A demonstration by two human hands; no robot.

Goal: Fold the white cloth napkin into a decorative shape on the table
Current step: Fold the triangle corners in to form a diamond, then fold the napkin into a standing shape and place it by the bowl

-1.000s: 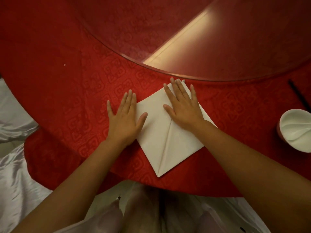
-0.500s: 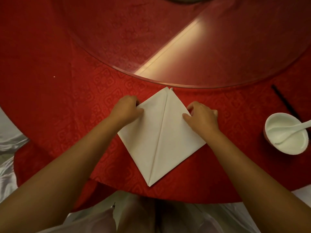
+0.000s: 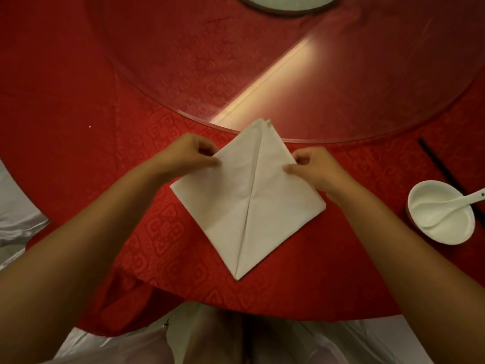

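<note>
The white cloth napkin [image 3: 249, 203] lies on the red tablecloth [image 3: 78, 114] as a diamond, two flaps meeting along a centre seam that runs from its far tip to its near tip. My left hand [image 3: 186, 156] pinches the napkin's upper left edge between thumb and fingers. My right hand [image 3: 312, 166] pinches the upper right edge the same way. The far tip lifts slightly and overlaps the rim of the glass turntable [image 3: 341, 101].
A white bowl [image 3: 443, 227] with a white spoon [image 3: 451, 203] stands at the right, next to a black chopstick [image 3: 443, 169]. A white plate [image 3: 288, 3] sits at the top edge. The table's near edge curves just below the napkin's tip.
Both hands went from lying flat on the napkin to curling and pinching its upper side edges. The napkin has turned so that its seam runs more upright.
</note>
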